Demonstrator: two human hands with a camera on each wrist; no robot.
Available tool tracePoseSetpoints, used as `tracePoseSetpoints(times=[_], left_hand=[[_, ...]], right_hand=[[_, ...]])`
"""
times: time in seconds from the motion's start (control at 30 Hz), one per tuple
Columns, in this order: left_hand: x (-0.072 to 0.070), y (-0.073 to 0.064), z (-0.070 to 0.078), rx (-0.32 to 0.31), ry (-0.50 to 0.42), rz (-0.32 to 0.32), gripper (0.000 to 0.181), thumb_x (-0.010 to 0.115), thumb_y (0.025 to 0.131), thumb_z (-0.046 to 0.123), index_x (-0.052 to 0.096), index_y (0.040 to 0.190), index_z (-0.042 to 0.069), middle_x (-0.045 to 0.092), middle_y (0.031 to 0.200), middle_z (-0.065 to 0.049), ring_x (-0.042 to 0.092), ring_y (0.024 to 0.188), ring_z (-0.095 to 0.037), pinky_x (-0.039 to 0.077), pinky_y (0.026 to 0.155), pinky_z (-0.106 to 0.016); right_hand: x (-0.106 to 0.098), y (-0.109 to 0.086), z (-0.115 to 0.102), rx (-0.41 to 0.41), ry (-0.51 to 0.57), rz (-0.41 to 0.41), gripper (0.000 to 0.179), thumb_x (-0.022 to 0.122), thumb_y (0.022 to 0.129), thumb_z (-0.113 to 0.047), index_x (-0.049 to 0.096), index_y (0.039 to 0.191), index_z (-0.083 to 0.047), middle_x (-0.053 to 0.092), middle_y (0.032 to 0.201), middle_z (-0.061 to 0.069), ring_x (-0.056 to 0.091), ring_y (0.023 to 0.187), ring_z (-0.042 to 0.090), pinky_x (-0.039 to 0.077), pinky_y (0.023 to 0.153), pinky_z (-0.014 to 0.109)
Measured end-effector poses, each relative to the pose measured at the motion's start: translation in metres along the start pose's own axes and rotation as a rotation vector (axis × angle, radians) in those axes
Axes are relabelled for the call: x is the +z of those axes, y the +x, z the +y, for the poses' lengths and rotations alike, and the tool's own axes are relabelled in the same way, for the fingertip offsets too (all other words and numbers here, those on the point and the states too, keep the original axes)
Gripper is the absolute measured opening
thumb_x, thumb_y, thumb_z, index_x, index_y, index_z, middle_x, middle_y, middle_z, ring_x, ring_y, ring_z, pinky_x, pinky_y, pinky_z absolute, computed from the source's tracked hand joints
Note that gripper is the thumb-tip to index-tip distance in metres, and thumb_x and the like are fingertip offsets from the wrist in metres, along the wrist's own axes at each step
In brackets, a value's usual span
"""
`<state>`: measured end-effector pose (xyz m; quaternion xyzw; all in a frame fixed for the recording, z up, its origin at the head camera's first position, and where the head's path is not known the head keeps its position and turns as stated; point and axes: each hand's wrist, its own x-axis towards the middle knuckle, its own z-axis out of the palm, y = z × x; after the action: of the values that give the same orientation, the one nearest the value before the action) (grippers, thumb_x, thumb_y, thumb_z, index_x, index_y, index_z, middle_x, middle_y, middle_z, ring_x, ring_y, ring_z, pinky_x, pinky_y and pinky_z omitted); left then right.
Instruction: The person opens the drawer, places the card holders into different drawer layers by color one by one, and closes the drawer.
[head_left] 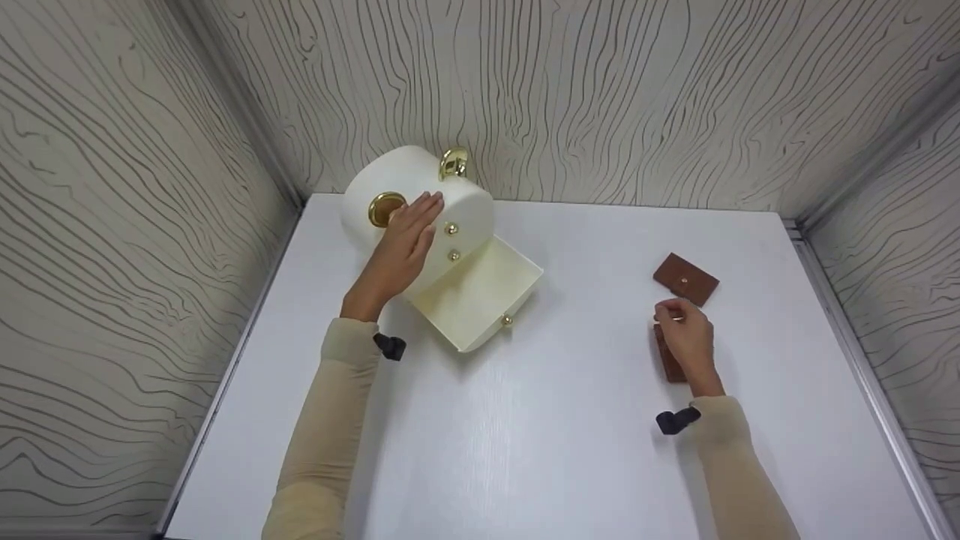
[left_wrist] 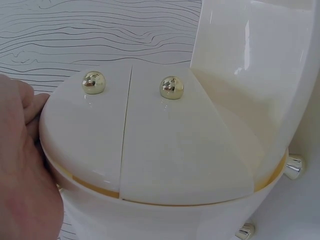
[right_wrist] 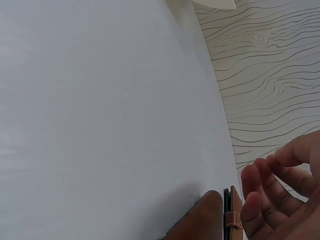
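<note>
A white rounded storage box [head_left: 469, 202] with gold knobs stands at the back left, its cream drawer [head_left: 480, 292] swung out toward the front. My left hand [head_left: 401, 244] lies with extended fingers against the box. In the left wrist view that hand [left_wrist: 25, 160] is at the left edge of the box's top [left_wrist: 175, 145]. On the right, my right hand [head_left: 686, 337] hovers over a brown leather case [head_left: 670, 364], partly hiding it. A second brown snap case [head_left: 686, 279] lies just beyond. The right wrist view shows the right fingers [right_wrist: 272, 200] loosely curved, holding nothing.
A white table [head_left: 562, 435] carries everything, with wood-patterned panels [head_left: 600, 97] behind it and at both sides. A gold knob [head_left: 508, 320] sticks out from the drawer front. A gold fitting [head_left: 453, 163] projects from the back of the box.
</note>
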<state>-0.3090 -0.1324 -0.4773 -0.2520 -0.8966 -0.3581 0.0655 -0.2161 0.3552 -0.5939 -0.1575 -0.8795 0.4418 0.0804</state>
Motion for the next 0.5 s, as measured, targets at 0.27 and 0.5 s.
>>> tracePoseSetpoints(times=[0.27,0.5], left_hand=[[0.0,0.0,0.0,0.003,0.007,0.001,0.052,0.037,0.117,0.028,0.035,0.168,0.014,0.032,0.176,0.0,0.02,0.167,-0.023,0.004,0.138,-0.051],[0.0,0.0,0.001,-0.006,0.003,0.005,0.052,0.037,0.117,0.028,0.036,0.168,0.016,0.033,0.176,0.001,0.021,0.167,-0.022,0.004,0.138,-0.051]], right_hand=[[-0.013,-0.001,0.007,0.035,-0.014,0.03,0.029,0.059,0.109,-0.022,0.07,0.123,0.0,0.074,0.114,0.021,0.072,0.075,0.008,0.049,0.067,0.011],[-0.021,-0.001,0.011,0.074,-0.038,0.036,0.032,0.058,0.108,-0.026,0.069,0.125,-0.001,0.072,0.118,0.021,0.074,0.08,0.015,0.048,0.068,0.014]])
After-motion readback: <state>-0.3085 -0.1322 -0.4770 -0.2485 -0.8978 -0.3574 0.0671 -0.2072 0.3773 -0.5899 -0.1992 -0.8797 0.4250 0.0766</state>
